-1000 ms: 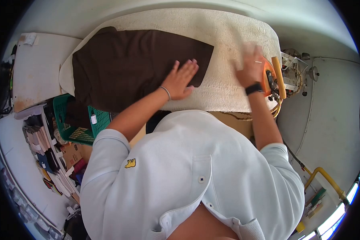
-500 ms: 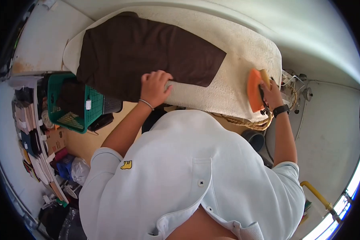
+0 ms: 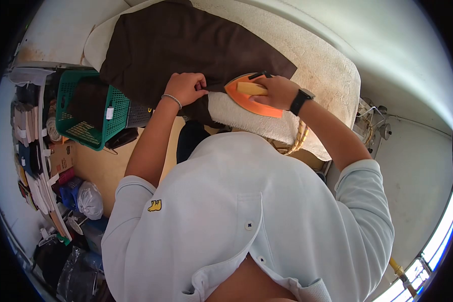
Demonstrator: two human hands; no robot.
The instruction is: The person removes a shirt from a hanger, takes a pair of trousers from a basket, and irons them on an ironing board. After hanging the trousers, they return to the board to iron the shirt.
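Note:
A dark brown garment lies spread over the cream, towel-like pad of the ironing board. At its near edge, my left hand is closed, with thumb and fingers pinching the cloth. My right hand grips the yellow handle of an orange iron. The iron's tip points left towards my left hand, a short gap away. It rests at the near edge of the garment, partly over the bare pad; its soleplate is hidden.
A green plastic basket with dark cloth inside stands left of the board. Further left is a shelf of folded fabrics, with a white plastic bag below. A braided hose hangs at the board's near edge.
My right hand has brought the iron left from the board's right end to the garment's edge. My left hand has moved slightly left and closed on the cloth. The view has shifted.

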